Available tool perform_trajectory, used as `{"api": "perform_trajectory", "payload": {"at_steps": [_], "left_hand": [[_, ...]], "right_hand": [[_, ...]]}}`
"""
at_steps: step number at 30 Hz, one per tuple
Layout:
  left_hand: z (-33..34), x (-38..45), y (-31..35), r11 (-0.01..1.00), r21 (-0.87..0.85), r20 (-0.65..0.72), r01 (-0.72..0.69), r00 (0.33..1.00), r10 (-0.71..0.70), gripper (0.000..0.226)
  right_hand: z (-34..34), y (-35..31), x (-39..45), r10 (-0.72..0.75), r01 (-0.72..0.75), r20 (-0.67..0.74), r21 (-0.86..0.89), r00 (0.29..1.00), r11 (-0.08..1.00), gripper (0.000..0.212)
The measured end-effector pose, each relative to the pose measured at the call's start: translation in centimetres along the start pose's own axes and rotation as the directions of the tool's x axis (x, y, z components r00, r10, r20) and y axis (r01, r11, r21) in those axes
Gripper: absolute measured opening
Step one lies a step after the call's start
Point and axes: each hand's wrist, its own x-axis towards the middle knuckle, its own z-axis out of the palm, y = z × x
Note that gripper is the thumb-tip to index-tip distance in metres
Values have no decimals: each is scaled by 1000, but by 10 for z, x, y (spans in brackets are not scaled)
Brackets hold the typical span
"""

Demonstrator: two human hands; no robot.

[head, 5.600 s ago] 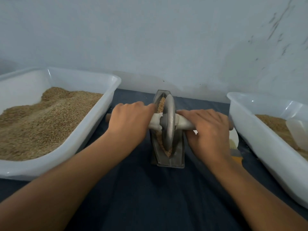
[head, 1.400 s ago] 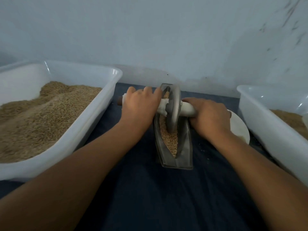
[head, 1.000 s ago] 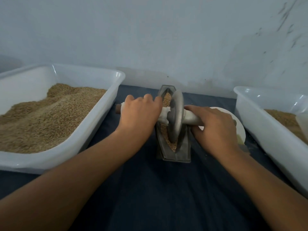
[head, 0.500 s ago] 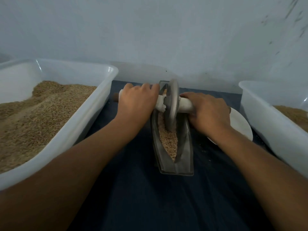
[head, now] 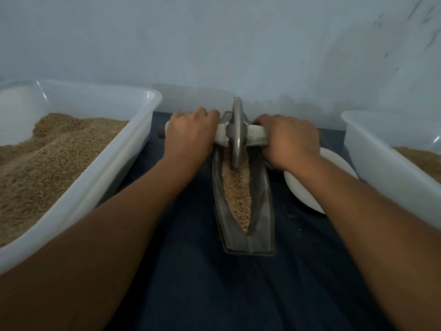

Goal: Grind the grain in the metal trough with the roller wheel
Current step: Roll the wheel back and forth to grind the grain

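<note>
— How did the hands lie?

— The left hand [head: 188, 137] was curled over the axle handle [head: 256, 137], knuckles up, forearm stretched straight forward. The right hand [head: 290, 142] gripped the same handle on the other side, in the same way, fingers wrapped around it.

— And between them?

— The roller wheel [head: 237, 134] stood upright on its edge between the two hands, at the far end of the metal trough [head: 260, 206]. The grain [head: 237, 194] filled the trough from the wheel toward the person.

— Further out?

— Left of the left hand stood a white tub [head: 100, 177] with much grain. Under the right wrist lay a white plate [head: 303, 189], and beyond it a second tub [head: 381, 163]. All rested on a dark cloth [head: 214, 295].
</note>
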Motion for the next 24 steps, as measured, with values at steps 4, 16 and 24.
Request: {"api": "perform_trajectory", "payload": {"at_steps": [4, 16, 24], "left_hand": [[-14, -12, 3, 999, 49, 16, -9, 1000, 8, 20], [-60, -54, 17, 996, 84, 87, -28, 996, 21, 49], [-66, -69, 17, 997, 74, 88, -24, 996, 17, 53]], "right_hand": [[-3, -3, -16, -4, 5, -18, 22, 1000, 1000, 38], [-24, -10, -88, -48, 79, -151, 206, 987, 975, 48], [-32, -15, -108, -64, 92, -188, 145, 980, 985, 59]]}}
